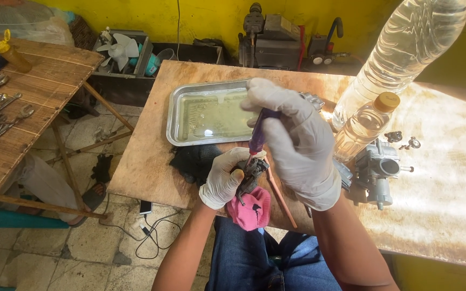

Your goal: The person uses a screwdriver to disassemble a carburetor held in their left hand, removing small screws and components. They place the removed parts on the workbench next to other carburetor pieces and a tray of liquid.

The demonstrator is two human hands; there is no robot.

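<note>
Mid-job — left hand (223, 183) fingers clamped round small metal part (250, 173) over pink rag (252, 209). Right hand (296, 144) fisted on purple screwdriver (257, 137), tip in part. Carburetor (378, 171) apart — waiting.

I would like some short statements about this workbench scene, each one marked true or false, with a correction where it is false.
1. Both hands wear white gloves. True: the left hand and the right hand are gloved.
2. The right hand holds a hammer. False: it holds a purple-handled screwdriver, tip down on the small metal part.
3. The left hand holds the small metal part over a pink cloth. True.
4. The metal tray is dry. False: a shallow layer of liquid lies in it.
5. A grey carburetor stands on the table to the right of the hands. True.
6. The small bottle has a blue cap. False: its cap is tan.
</note>
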